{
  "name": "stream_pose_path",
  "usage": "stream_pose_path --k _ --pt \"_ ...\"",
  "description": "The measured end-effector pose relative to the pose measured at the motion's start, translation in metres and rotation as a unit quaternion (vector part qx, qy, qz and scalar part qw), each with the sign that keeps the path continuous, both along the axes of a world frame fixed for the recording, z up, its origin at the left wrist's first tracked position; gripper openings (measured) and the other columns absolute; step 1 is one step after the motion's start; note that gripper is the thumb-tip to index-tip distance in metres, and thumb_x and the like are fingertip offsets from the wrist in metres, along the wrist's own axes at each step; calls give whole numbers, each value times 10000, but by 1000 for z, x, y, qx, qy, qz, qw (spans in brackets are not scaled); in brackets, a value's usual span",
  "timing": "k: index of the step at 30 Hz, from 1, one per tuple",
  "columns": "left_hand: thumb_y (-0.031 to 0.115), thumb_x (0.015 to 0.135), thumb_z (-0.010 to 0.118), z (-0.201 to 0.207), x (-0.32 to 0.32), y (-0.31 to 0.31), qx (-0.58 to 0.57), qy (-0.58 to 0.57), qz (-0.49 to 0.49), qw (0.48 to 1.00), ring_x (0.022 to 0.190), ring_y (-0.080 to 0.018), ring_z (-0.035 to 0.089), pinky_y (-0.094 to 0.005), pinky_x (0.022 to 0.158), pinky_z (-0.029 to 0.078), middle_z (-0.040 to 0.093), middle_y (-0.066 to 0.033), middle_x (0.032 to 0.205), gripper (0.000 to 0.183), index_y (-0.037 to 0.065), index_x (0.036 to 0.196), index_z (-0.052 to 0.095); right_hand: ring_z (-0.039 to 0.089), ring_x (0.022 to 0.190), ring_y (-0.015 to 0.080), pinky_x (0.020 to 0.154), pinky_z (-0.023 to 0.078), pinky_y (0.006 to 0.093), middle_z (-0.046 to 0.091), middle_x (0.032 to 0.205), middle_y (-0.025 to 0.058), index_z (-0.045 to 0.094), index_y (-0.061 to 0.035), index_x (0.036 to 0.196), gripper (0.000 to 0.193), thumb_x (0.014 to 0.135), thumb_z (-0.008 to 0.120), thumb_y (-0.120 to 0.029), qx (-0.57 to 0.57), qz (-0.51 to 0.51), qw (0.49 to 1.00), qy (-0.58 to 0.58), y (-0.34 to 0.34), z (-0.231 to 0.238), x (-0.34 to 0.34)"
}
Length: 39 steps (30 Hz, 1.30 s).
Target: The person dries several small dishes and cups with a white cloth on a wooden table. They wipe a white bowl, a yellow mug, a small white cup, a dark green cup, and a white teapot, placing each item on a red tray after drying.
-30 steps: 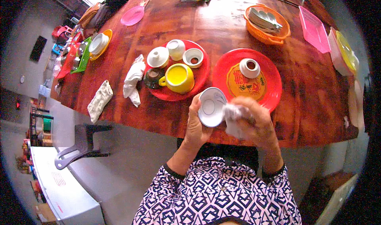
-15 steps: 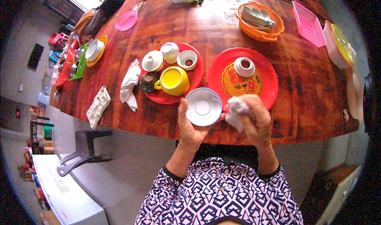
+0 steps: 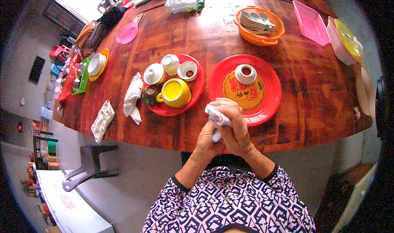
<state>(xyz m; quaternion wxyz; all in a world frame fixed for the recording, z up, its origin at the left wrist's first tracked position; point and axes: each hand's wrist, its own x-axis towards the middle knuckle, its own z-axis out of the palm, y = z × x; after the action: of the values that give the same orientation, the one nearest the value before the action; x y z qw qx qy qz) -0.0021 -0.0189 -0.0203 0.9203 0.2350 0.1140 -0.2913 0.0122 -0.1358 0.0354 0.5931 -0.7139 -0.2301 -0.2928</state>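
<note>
Close to the table's near edge, my two hands are brought together around a small white bowl (image 3: 217,136), of which only a sliver shows. My left hand (image 3: 205,143) grips it from the left and below. My right hand (image 3: 233,124) is closed on a white cloth (image 3: 219,117), pressed against the bowl. Just beyond them lies a red round tray (image 3: 272,95) bearing one small white cup (image 3: 246,79). To its left, a second red tray (image 3: 199,85) carries a yellow mug (image 3: 180,100), several white cups (image 3: 170,64) and a dark round item (image 3: 149,94).
Two crumpled cloths (image 3: 133,98) (image 3: 102,121) lie left of the trays. Farther off stand an orange basket (image 3: 256,39) with spoons and a pink basket (image 3: 310,21). A plastic pack (image 3: 182,4) rests at the back. A grey chair (image 3: 91,163) stands beyond the left edge.
My right hand with the cloth has moved left onto the bowl, covering it. The bowl's inside, facing up before, is now hidden. The view has shifted slightly.
</note>
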Motion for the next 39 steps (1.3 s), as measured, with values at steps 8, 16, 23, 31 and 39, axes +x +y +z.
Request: stream_pose_path --k 8,16,23,31,39 --pt "407 939 506 15 -6 -9 29 17 -8 999 1070 -194 576 -377 904 508 587 -53 1179 454 130 1297 470 619 889 173 768 511 286 613 1025 98 490 -28 1156 219 971 462 -142 302 147 891 306 1 11 16" --pt "355 932 530 -24 7 12 -229 -7 37 973 972 -209 615 -367 833 534 608 -90 1113 359 110 1195 539 562 1126 364 940 413 422 567 1216 217 521 -47 1117 288 846 607 -94 -103 -51 991 -73 8 -7 -33" --pt "330 957 484 -17 6 3 -78 -16 -27 996 1050 -219 587 -360 864 529 551 -76 1219 385 146 1293 448 508 1191 393 961 393 449 565 1225 204 492 -41 1168 306 906 546 -191 -6 29 1000 -7 -3 8 -2" --pt "284 961 484 20 3 2 -70 19 -69 995 939 -149 608 -301 802 543 598 -39 1060 323 95 1223 491 582 917 141 821 474 285 587 978 78 465 -29 1144 226 921 476 -56 185 184 942 211 -14 17 5" --pt "432 976 415 56 6 12 181 -274 94 940 840 -134 587 -274 728 490 612 -60 988 414 46 1083 519 547 845 92 761 460 242 571 924 22 494 -47 1059 146 983 461 -167 279 156 909 266 -24 4 33"
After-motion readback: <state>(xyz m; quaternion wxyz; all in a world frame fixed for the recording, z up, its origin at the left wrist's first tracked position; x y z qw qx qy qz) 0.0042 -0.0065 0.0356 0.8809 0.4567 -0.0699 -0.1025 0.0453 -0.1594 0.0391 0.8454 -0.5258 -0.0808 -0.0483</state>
